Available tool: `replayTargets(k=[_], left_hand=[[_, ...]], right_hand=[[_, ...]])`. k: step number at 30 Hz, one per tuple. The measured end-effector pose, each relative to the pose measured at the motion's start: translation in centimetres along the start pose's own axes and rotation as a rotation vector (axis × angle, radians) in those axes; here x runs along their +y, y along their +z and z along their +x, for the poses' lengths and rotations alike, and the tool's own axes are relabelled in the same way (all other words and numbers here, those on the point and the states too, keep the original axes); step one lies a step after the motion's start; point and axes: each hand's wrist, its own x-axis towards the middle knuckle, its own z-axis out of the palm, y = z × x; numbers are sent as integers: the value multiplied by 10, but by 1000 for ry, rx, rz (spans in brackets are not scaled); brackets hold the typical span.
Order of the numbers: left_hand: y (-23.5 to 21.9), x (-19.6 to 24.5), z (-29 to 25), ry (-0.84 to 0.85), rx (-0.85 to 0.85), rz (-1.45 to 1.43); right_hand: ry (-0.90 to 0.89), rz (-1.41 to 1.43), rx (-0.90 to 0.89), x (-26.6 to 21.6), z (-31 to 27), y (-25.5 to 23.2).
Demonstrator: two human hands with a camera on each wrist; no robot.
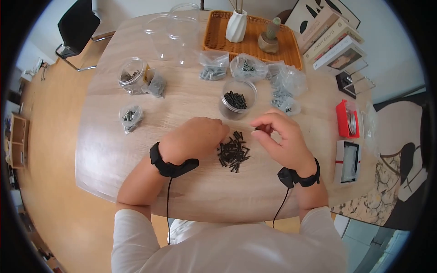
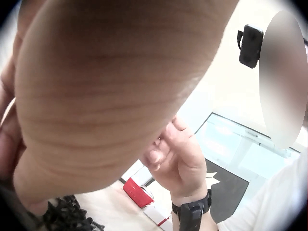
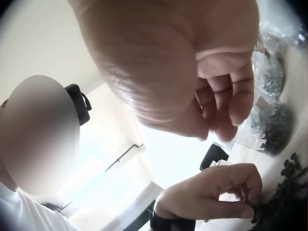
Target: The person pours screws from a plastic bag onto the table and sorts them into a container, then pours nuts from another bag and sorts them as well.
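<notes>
A loose pile of black screws point(image 1: 233, 152) lies on the light wood table point(image 1: 109, 154). My left hand point(image 1: 195, 139) is at the pile's left edge, palm down with bent fingers. In the right wrist view, the left thumb and fingertips point(image 3: 247, 212) come right up to the screws; I cannot tell whether they pinch one. To the right of the pile, my right hand point(image 1: 282, 139) is raised with thumb and index finger close together, a small dark screw between their tips. Just behind both hands, a clear round jar point(image 1: 223, 107) holds more black screws.
Clear bags of grey hardware point(image 1: 214, 66) stand behind the jar. A jar point(image 1: 132, 82) and a small bag point(image 1: 131, 117) are at left. A wicker tray point(image 1: 211, 27) is at the back; a red box point(image 1: 341, 119) and a white box point(image 1: 340, 170) are at right. Cables hang from both wrists.
</notes>
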Motion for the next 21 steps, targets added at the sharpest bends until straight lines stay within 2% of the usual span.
replayTargets(k=[2, 3, 5, 9, 11, 12, 14, 18, 19, 20, 21], left_hand=[[-1, 0, -2, -5, 14, -5], [-2, 1, -2, -2, 4, -8], [-1, 2, -2, -6, 6, -8], [-3, 4, -1, -13, -15, 1], [-5, 6, -2, -19, -22, -5], [-7, 7, -2, -26, -32, -14], [-10, 8, -1, -27, -32, -2], [-15, 10, 2, -30, -19, -36], [-17, 12, 2, -25, -26, -34], [-20, 14, 2, 2, 30, -66], [-23, 17, 2, 28, 86, -99]], right_hand=[[-48, 1, 160, -6, 2, -4], [-55, -5, 154, -6, 5, -5], [-125, 94, 367, -5, 10, -6], [-159, 93, 474, -12, 29, -3], [-30, -116, 405, -20, 39, -1], [-32, -117, 411, -19, 38, -2], [57, -137, 311, -14, 32, -6], [70, -122, 200, -18, 24, -15], [51, -151, 100, -19, 23, -16], [32, -179, -1, -19, 23, -16], [36, -177, 6, -18, 22, -15]])
